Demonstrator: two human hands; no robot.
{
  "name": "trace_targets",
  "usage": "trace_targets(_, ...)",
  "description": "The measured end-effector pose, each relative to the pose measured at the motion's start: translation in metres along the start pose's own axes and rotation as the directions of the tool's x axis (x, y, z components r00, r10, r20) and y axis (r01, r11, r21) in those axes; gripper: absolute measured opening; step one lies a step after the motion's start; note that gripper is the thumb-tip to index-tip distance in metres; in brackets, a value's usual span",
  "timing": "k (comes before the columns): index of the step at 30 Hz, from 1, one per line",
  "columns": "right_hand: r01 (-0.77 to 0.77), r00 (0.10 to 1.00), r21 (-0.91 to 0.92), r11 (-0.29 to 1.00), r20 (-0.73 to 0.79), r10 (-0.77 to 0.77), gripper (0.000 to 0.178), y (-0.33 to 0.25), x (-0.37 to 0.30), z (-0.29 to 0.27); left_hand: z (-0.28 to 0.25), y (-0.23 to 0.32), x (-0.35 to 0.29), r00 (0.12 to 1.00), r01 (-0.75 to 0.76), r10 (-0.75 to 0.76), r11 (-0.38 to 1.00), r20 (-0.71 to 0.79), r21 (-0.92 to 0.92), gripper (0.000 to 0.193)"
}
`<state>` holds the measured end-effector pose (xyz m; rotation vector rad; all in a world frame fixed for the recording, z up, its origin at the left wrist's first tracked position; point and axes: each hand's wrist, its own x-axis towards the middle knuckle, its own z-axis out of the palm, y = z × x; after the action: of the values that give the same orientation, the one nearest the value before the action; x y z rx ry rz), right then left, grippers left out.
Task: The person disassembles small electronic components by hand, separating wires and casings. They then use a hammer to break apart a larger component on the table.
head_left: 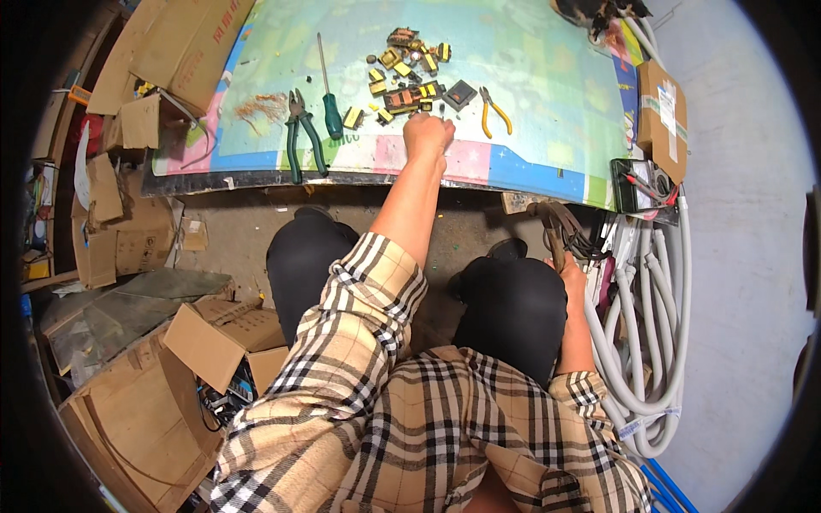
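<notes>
My left hand (pixel 428 137) reaches over the table beside the near edge of a pile of small yellow-and-black transformers (pixel 402 96). Its fingers are pressed together, and whatever they hold is too small or hidden to name. A dark square block (pixel 460 95) lies just beyond that hand. Down by my right knee, my right hand (pixel 569 275) is closed round the handle of a hammer (pixel 557 235), its dark head pointing toward the table. Left of the pile lie a green-handled screwdriver (pixel 332 115) and green-handled pliers (pixel 306 137); to its right, yellow-handled cutters (pixel 493 114).
The table (pixel 547 111) has a colourful printed cover. Copper wire strands (pixel 262 109) lie at its left. A multimeter-like device with leads (pixel 643 185) and a cardboard box (pixel 662 115) sit at the right edge. Coiled grey pipe (pixel 658 389) stands right; opened cartons (pixel 209 346) crowd the left.
</notes>
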<state>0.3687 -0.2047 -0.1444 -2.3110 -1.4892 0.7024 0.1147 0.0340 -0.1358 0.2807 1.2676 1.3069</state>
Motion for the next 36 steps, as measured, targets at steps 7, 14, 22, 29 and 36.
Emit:
trace_targets(7, 0.011, 1.000, 0.023, 1.000, -0.028, -0.011, 0.029, 0.005, -0.003, -0.001, 0.007, 0.026, 0.000, 0.794, -0.407, 0.606, 0.476, 0.044, 0.780, 0.024)
trace_targets(14, -0.036, 0.999, 0.057, 0.998, 0.026, 0.035, 0.029, -0.016, -0.010, -0.013, 0.031, 0.054, 0.039, 0.667, -0.485, 0.376, -0.436, 0.643, 0.758, 0.021)
trace_targets(22, -0.021, 1.000, 0.015, 1.000, 0.004, 0.021, 0.029, -0.019, -0.011, -0.013, 0.055, 0.057, 0.054, 0.730, -0.430, 0.166, -0.643, 0.663, 0.634, 0.030)
trace_targets(29, -0.024, 1.000, 0.016, 1.000, 0.000, 0.024, 0.033, -0.011, -0.008, -0.009, 0.055, 0.063, 0.047, 0.690, -0.435, 0.128, -0.713, 0.712, 0.550, 0.027)
trace_targets(36, -0.032, 0.999, 0.082, 0.996, -0.015, 0.033, 0.032, -0.008, -0.009, -0.006, 0.048, 0.021, -0.019, 0.858, -0.494, 0.213, 0.094, 0.467, 0.864, 0.019)
